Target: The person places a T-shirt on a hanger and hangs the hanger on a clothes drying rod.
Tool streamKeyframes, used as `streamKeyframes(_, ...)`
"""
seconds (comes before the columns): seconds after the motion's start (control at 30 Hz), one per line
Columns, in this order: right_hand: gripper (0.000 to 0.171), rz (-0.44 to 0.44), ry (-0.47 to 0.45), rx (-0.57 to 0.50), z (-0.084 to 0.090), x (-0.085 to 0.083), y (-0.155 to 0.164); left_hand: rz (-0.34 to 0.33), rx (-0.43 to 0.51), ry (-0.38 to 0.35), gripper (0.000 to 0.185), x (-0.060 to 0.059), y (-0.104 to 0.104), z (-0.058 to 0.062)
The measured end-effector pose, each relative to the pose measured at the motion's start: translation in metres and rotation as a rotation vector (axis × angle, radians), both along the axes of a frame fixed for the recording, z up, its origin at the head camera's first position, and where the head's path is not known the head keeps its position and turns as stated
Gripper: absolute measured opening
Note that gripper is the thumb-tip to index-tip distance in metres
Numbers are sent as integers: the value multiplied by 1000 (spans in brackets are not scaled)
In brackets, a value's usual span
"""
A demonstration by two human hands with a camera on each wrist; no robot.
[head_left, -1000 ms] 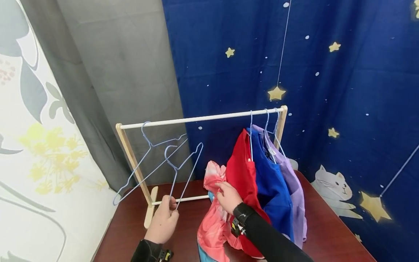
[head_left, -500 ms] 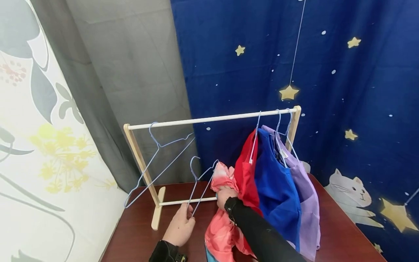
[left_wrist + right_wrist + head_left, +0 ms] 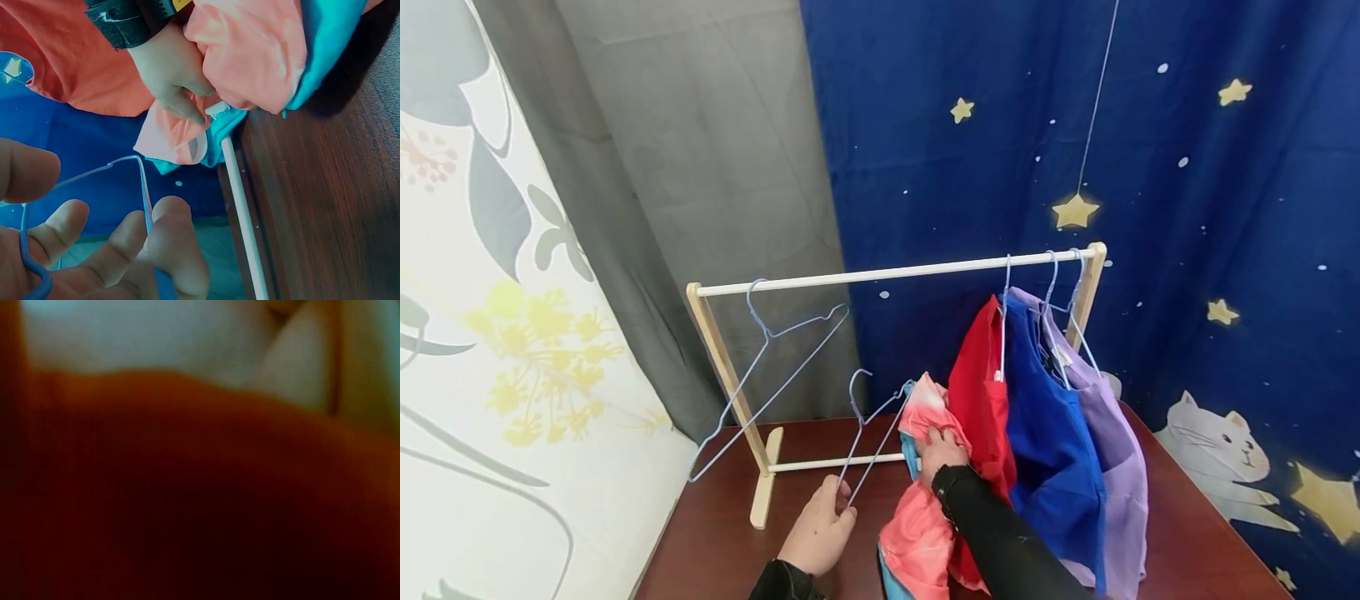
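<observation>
My left hand (image 3: 822,521) holds a light blue wire hanger (image 3: 861,422) low on its frame, hook upward. The hanger's far shoulder reaches the upper edge of a coral-pink garment with turquoise lining (image 3: 917,533). That garment stands bunched up from the table, and my right hand (image 3: 942,454) grips it near the top. In the left wrist view, the right hand's fingers (image 3: 184,103) pinch the cloth by a white tag, and the turquoise lining (image 3: 222,128) shows beneath them. Blurred reddish cloth (image 3: 187,487) fills most of the right wrist view.
A rack with a white top rail (image 3: 887,272) stands on the brown table (image 3: 700,542). A bare blue hanger (image 3: 767,335) hangs at its left. Red (image 3: 981,408), blue (image 3: 1048,450) and lilac (image 3: 1120,467) garments hang at its right, close beside the right arm. Curtains stand behind.
The left hand has brought the hanger rightward and lower, its shoulder now at the coral garment. My right hand has moved down and taken hold of the cloth. The head view has shifted slightly.
</observation>
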State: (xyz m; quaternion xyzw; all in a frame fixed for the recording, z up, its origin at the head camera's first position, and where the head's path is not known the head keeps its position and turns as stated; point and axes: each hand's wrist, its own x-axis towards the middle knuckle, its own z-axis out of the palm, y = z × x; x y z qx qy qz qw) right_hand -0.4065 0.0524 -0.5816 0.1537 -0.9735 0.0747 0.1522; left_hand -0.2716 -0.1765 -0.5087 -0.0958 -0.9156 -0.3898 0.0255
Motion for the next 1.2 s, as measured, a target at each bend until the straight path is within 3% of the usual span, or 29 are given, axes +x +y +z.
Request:
streamKeyframes(0.17,48,-47,-43,40,1,-1,-2,-31,13,-4,19,5,3,-2)
streamKeyframes(0.3,50,-99,-40,6,-1,-5,0,-53,9,-1,20,7,4,-2)
streamKeyframes(0.4,45,-68,23,-115,6,-9,3,-61,6,10,19,9,2,0)
streamKeyframes(0.53,18,16,157,-310,25,-16,8,-67,14,-4,19,13,-4,8)
streamKeyframes(0.63,3,-9,212,-446,42,-20,13,-80,27,-22,20,17,-8,13)
streamKeyframes(0.8,5,-120,183,-589,62,-22,22,-126,66,-20,20,27,-12,18)
streamKeyframes(1.0,12,-100,210,-674,77,-26,32,-167,94,22,20,37,-13,23)
streamKeyframes(1.2,17,-127,196,-696,92,-25,37,-177,51,2,20,43,-12,24)
